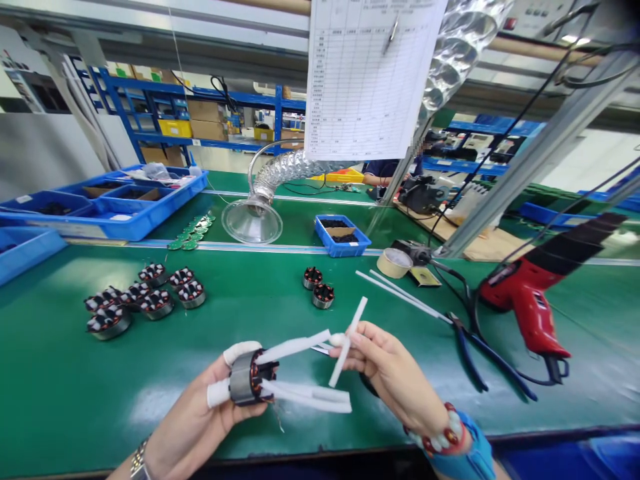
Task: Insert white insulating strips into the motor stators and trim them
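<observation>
My left hand (220, 407), with white covers on its fingertips, is closed around a motor stator (244, 379) wound with copper wire. Several long white sleeves (313, 395) stick out of the stator towards the right. Between the fingers of my right hand (387, 363) is a short white tube (347, 343), held slantwise and apart from the stator. A thin metal tip (321, 349) shows beside the right fingers; most of that tool is hidden by the hand. Two finished-looking small stators (323, 296) stand beyond my hands on the green bench.
More stators (109, 323) are grouped at the left, near green circuit boards (190, 233) and blue bins (125, 220). A fume extraction hood (253, 221) and a small blue box (343, 237) stand behind. Pliers (470, 353), white tubes (400, 293), tape (395, 263) and a red heat gun (530, 300) lie right.
</observation>
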Demonstrator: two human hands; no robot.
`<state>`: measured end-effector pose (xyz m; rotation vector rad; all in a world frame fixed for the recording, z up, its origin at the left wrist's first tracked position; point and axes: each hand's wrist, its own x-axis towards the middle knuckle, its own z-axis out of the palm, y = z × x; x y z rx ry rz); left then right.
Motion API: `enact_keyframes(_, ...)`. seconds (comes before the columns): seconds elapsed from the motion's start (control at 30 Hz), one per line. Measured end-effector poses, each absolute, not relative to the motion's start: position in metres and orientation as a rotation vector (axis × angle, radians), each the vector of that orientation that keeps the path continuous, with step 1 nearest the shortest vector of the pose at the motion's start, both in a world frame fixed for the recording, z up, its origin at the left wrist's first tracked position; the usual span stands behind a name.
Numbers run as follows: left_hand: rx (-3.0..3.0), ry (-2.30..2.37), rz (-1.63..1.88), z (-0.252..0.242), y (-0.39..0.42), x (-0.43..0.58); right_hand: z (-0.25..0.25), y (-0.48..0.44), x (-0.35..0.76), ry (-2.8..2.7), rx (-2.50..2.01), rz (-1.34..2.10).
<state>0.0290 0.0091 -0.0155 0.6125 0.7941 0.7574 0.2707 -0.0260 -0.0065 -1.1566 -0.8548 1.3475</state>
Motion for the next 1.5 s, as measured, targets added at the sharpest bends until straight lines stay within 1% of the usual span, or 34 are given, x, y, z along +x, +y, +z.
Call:
enact_keyframes(0.2, 0.644, 0.733, 0.718, -0.019, 0.009, 0.033, -0.011, -0.031, 0.259, -0.852, -1.107, 1.208)
enact_keyframes(0.37, 0.642, 0.709, 0.709, -0.022, 0.009, 0.032, -0.011, -0.04, 0.255, -1.142, -1.159, 1.059)
enact_keyframes(0.53, 0.638, 0.665, 0.686, -0.023, 0.009, 0.029, 0.0, -0.049, 0.269, -1.454, -1.194, 1.142)
enact_keyframes(0.63, 0.634, 0.629, 0.654, -0.022, 0.009, 0.027, 0.009, -0.053, 0.279, -1.602, -1.131, 1.178)
enact_keyframes(0.7, 0.631, 0.617, 0.643, -0.021, 0.009, 0.027, 0.013, -0.054, 0.283, -1.654, -1.146, 1.146)
enact_keyframes(0.77, 0.633, 0.615, 0.643, -0.021, 0.009, 0.027, 0.014, -0.055, 0.282, -1.732, -1.289, 0.918)
enact_keyframes(0.83, 0.645, 0.62, 0.653, -0.021, 0.009, 0.028, 0.013, -0.055, 0.279, -1.861, -1.405, 0.547)
enact_keyframes(0.9, 0.659, 0.623, 0.661, -0.022, 0.009, 0.029, 0.011, -0.055, 0.273, -1.981, -1.374, 0.253)
enact_keyframes(0.97, 0.673, 0.622, 0.662, -0.022, 0.008, 0.03, 0.011, -0.055, 0.268, -2.063, -1.307, 0.126)
enact_keyframes(1.1, 0.709, 0.62, 0.657, -0.02, 0.007, 0.032, 0.016, -0.052, 0.259, -2.114, -1.255, 0.077)
enact_keyframes(1.3, 0.712, 0.603, 0.658, -0.018, 0.006, 0.034, 0.02, -0.051, 0.256, -2.047, -1.185, 0.097)
enact_keyframes(1.5, 0.716, 0.625, 0.652, -0.016, 0.003, 0.037, 0.013, -0.048, 0.251, -2.013, -1.138, 0.102)
